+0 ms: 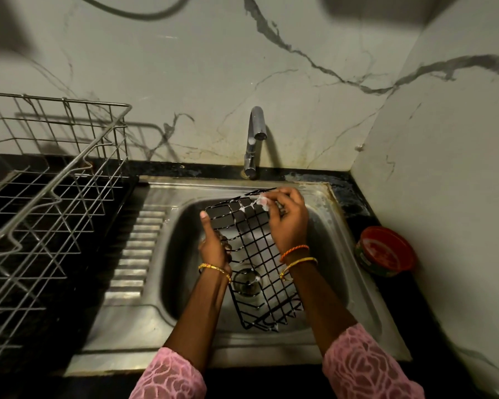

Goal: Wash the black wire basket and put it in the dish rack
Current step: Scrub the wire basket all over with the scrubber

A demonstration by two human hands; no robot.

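Note:
The black wire basket [254,260] is held tilted over the steel sink bowl [182,249], its far end raised and flecked with white foam. My left hand [213,243] grips the basket's left edge, thumb pointing up along the wire. My right hand [288,220] rests over the basket's far right part, its fingers curled around a small soapy scrubber [264,203] pressed against the wires. The silver wire dish rack [49,197] stands on the counter to the left of the sink.
A chrome tap [254,139] rises behind the sink with no water running. The ribbed drainboard [136,251] lies between sink bowl and rack. A red round tub [386,251] sits on the black counter at the right, near the marble wall.

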